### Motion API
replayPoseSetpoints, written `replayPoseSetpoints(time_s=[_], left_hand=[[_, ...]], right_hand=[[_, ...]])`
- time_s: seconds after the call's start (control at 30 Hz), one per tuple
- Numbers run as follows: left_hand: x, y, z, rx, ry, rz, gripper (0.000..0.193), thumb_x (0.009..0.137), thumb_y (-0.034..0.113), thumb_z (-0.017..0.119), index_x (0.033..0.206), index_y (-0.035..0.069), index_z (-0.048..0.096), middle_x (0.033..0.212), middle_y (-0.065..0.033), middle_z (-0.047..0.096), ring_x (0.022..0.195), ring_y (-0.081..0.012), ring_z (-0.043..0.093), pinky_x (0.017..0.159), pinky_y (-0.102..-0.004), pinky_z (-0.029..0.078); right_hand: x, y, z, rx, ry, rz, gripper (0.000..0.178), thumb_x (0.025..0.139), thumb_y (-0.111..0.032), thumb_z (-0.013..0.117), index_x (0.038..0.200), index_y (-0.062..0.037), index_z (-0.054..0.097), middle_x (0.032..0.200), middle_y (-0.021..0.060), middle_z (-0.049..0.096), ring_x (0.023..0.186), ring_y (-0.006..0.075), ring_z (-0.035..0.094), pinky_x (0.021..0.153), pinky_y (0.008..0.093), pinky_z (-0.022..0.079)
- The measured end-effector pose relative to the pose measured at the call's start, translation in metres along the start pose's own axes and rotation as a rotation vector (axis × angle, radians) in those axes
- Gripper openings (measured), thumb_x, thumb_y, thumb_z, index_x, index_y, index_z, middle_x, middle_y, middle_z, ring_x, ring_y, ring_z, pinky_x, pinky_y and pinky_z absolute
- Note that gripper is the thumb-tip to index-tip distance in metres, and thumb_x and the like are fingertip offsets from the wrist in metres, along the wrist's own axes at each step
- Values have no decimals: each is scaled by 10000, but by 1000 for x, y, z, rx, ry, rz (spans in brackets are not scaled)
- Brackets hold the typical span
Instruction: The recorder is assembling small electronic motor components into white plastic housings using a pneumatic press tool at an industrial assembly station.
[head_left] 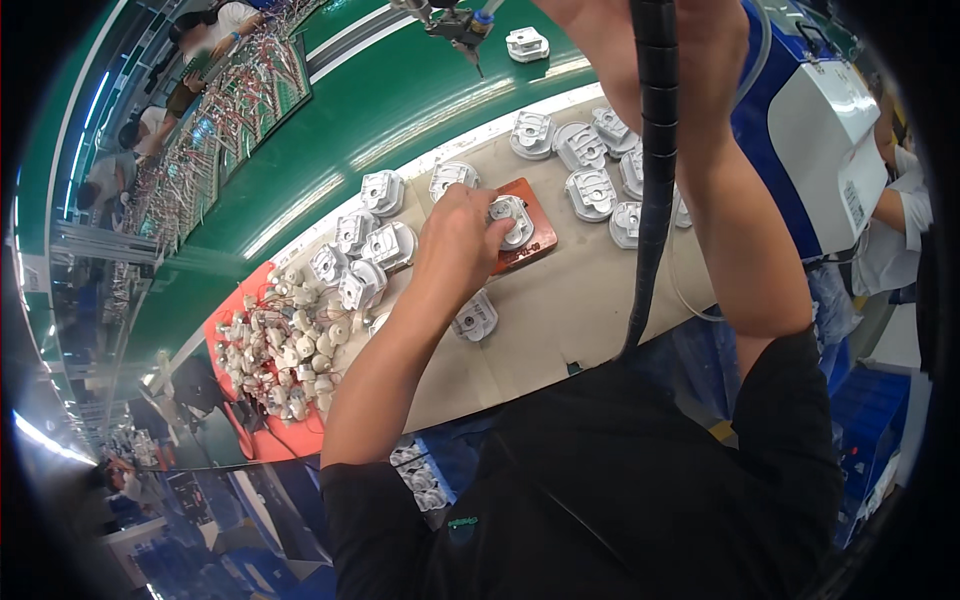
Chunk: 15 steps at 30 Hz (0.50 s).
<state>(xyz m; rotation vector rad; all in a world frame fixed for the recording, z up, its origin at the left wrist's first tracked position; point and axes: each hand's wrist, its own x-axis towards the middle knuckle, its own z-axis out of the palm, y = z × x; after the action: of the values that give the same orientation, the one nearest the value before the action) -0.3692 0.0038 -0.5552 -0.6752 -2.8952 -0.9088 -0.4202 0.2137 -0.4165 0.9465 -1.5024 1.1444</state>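
My left hand is closed around the edge of a white plastic housing, its thumb and fingers gripping the part's near side. The housing sits on an orange-red block on the bench. My right hand is raised at the top edge, partly behind a black spiral-wrapped cable; its fingers are cut off, so what they hold does not show. Another white housing lies just below my left wrist, and one more is beyond the knuckles.
Similar housings stand in groups left and right on the tan mat. Small cream wired parts fill a red tray. A metal tool head hangs over the green conveyor. A blue-white machine stands right.
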Motion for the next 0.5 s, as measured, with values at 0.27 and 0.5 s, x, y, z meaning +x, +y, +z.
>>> replayPoseSetpoints(time_s=[0.27, 0.5], left_hand=[[1, 2, -6, 46, -67, 69, 310, 896, 177, 736, 1139, -6, 678, 1062, -195, 632, 935, -409, 659, 828, -465, 528], [-2, -4, 2, 14, -37, 35, 320, 885, 172, 748, 1125, -30, 686, 1003, -207, 645, 899, -387, 666, 818, -436, 535]], right_hand=[[53, 20, 62, -299, 40, 203, 1023, 864, -387, 830, 1533, 106, 233, 1264, 209, 638, 1098, 345, 659, 1002, 406, 500], [80, 28, 103, -7, -25, 530, 590, 910, -377, 761, 1266, 47, 555, 1101, 231, 706, 1060, 341, 681, 946, 399, 505]])
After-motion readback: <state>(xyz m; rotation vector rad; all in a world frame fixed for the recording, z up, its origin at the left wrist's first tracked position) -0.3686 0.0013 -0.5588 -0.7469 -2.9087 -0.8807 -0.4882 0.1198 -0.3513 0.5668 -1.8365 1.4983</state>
